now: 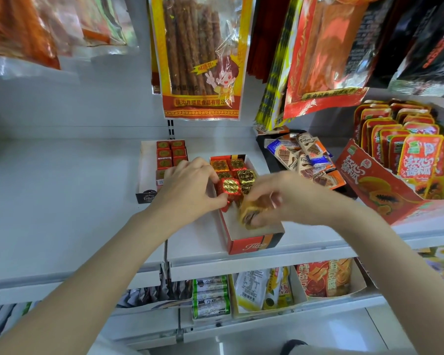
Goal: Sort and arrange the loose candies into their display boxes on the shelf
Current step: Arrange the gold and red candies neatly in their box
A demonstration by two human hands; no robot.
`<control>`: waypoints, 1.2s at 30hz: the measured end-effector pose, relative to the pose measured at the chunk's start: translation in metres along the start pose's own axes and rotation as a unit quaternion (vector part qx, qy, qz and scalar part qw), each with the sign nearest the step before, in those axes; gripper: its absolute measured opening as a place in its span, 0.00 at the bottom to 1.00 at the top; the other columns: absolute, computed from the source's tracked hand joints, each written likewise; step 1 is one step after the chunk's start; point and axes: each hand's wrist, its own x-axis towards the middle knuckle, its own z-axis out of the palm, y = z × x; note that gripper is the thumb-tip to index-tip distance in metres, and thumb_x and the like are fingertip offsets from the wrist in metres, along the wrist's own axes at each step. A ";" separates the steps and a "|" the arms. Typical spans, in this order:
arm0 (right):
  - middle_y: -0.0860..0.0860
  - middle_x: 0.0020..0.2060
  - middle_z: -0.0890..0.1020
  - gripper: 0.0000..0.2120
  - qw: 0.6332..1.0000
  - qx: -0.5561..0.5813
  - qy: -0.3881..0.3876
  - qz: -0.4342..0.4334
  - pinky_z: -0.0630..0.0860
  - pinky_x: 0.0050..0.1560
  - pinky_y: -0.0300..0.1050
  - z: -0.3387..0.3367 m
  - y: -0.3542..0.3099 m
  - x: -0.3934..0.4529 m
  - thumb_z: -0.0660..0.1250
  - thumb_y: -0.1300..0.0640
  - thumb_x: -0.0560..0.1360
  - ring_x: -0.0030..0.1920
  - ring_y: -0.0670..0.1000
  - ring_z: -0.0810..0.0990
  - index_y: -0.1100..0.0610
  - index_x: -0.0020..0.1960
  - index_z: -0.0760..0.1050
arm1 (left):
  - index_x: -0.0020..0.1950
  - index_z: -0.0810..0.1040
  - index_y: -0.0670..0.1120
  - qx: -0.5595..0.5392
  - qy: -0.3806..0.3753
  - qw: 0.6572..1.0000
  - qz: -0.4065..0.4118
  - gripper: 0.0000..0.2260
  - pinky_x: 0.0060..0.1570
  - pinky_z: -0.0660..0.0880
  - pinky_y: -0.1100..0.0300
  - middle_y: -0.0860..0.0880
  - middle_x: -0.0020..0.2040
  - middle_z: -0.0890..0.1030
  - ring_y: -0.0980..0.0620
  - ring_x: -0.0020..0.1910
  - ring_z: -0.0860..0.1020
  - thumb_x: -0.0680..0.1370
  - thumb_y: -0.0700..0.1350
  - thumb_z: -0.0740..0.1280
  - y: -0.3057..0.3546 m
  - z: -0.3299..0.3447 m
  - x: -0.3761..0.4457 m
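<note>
A red and black display box (pixel 251 243) stands on the white shelf (pixel 62 201), with orange, red and gold foil candies (pixel 237 165) packed in its far end. My left hand (pixel 187 188) pinches a red foil candy with a gold top (pixel 230 189) at the box's left wall. My right hand (pixel 280 198) holds a gold-wrapped candy (pixel 249 213) over the box's near half; it is blurred. To the left, a white display box (pixel 145 175) holds several red square candies (pixel 171 152), partly hidden by my left hand.
A black tray of chocolate bars (pixel 305 160) lies to the right. A red carton of papaya snack packs (pixel 385 180) stands at far right. Snack bags (pixel 200 57) hang above the shelf. Lower shelf boxes (pixel 267 290) hold packets.
</note>
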 end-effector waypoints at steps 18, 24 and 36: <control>0.48 0.61 0.70 0.20 0.985 -0.170 0.031 0.013 0.67 0.48 0.36 0.011 0.007 -0.010 0.66 0.50 0.74 0.52 0.49 0.74 0.54 0.63 0.73 | 0.56 0.74 0.50 0.003 -0.004 1.000 0.002 0.17 0.59 0.61 0.54 0.53 0.60 0.72 0.51 0.60 0.67 0.73 0.58 0.65 0.001 0.000 -0.001; 0.45 0.48 0.69 0.18 0.991 -0.120 0.059 0.016 0.63 0.39 0.29 0.013 0.013 -0.005 0.71 0.51 0.70 0.43 0.44 0.72 0.55 0.58 0.73 | 0.55 0.75 0.51 0.000 -0.001 1.000 0.003 0.16 0.59 0.61 0.54 0.53 0.60 0.72 0.51 0.59 0.67 0.72 0.58 0.65 0.002 -0.001 -0.002; 0.47 0.51 0.78 0.21 0.987 -0.031 0.156 0.020 0.64 0.39 0.28 0.005 0.009 0.027 0.72 0.53 0.70 0.42 0.41 0.68 0.52 0.61 0.72 | 0.56 0.76 0.52 -0.026 -0.016 0.999 0.006 0.18 0.59 0.62 0.54 0.54 0.60 0.71 0.51 0.59 0.66 0.72 0.60 0.65 -0.005 -0.003 -0.004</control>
